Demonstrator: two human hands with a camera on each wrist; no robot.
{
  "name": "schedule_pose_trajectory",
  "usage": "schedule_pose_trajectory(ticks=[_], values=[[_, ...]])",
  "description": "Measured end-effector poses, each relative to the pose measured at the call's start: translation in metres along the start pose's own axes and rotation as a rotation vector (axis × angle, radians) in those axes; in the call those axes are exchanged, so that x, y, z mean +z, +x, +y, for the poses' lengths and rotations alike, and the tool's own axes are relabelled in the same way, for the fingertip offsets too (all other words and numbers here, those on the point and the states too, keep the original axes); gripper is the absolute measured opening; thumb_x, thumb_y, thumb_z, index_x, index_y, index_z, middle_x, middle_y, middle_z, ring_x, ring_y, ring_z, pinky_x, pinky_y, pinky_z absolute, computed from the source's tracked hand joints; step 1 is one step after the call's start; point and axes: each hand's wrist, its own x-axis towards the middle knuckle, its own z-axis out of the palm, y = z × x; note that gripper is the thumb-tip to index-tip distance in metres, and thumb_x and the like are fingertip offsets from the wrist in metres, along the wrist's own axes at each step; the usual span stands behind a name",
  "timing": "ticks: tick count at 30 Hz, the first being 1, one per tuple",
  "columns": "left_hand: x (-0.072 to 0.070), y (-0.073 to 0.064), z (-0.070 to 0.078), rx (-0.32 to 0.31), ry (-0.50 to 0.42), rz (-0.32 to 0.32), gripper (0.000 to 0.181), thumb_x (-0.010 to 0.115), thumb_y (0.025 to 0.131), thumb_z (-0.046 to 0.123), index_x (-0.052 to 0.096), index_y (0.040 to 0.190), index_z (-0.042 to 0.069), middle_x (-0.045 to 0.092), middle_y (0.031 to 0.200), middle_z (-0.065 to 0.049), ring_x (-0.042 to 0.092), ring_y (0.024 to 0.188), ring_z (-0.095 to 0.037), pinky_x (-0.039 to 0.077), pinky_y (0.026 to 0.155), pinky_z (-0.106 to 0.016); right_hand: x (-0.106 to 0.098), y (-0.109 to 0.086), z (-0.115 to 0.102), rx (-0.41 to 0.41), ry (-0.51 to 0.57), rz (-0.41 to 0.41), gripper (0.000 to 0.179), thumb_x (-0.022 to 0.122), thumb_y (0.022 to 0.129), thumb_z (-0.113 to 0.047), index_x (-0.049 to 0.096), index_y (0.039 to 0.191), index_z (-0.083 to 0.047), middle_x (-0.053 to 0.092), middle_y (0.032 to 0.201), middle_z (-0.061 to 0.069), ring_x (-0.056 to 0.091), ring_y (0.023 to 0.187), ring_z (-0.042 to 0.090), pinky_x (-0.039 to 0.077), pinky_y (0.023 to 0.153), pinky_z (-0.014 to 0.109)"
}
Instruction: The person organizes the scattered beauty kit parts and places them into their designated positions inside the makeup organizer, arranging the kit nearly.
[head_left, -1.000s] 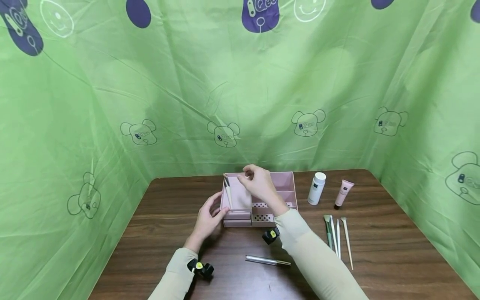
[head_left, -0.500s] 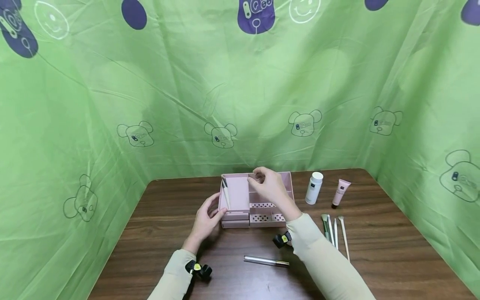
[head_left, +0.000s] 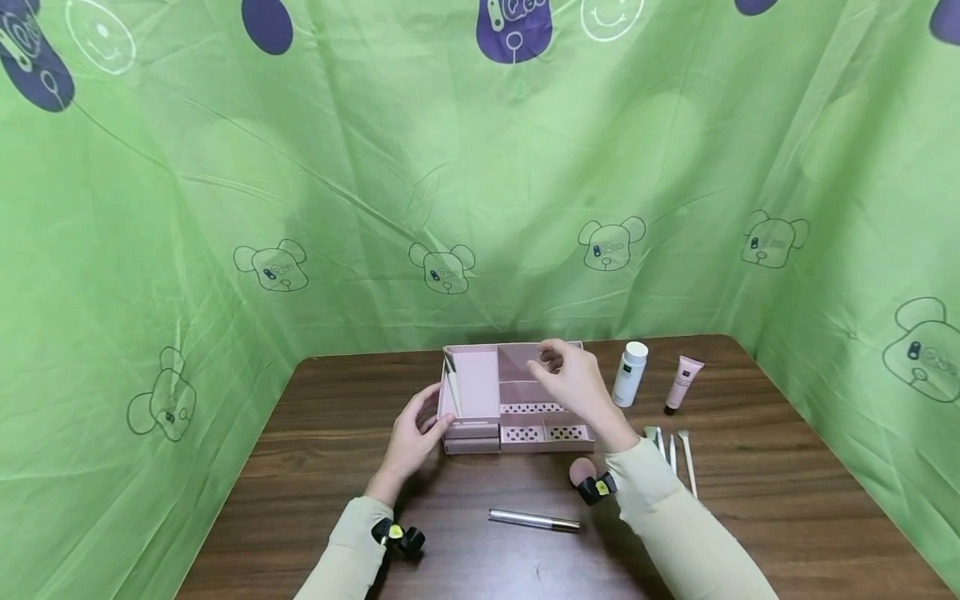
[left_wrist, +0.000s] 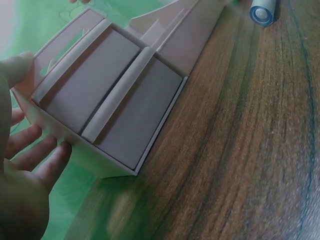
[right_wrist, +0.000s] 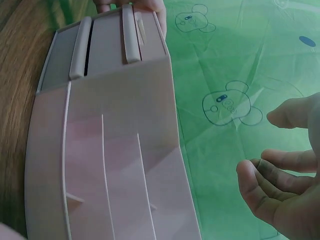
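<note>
A pink makeup organizer stands at the back middle of the table. It has a flat top tray and two drawers on its left, and stepped compartments with a dotted pattern on its right. One makeup brush lies in the top tray along its left wall. My left hand holds the organizer's front left corner, thumb at the upper rim and fingers against the outer side wall, as the left wrist view shows. Above the right compartments hovers my right hand, fingers loosely bent; in the right wrist view nothing sits between thumb and fingers.
A silver tube lies in front of the organizer. Beside my right wrist is a round pink item. To the right stand a white bottle and a pink squeeze tube, with several brushes partly behind the sleeve.
My right hand has moved rightward from over the top tray to over the right compartments, uncovering the tray and the round pink item. The left hand stays on the organizer's corner.
</note>
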Motion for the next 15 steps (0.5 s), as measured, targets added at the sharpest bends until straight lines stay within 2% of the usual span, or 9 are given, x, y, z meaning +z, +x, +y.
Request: schedule_pose_trajectory(ticks=[15], values=[[0.000, 0.000, -0.002, -0.012, -0.001, 0.001, 0.059, 0.071, 0.089, 0.008, 0.044, 0.140, -0.007, 0.049, 0.140, -0.028, 0.049, 0.127, -0.043, 0.046, 0.102, -0.053, -0.019, -0.020, 0.026, -0.028, -0.034, 0.070, 0.031, 0.072, 0.085, -0.023, 0.068, 0.112, -0.009, 0.072, 0.092, 0.005, 0.067, 0.079, 0.017, 0.058, 0.072, 0.034]])
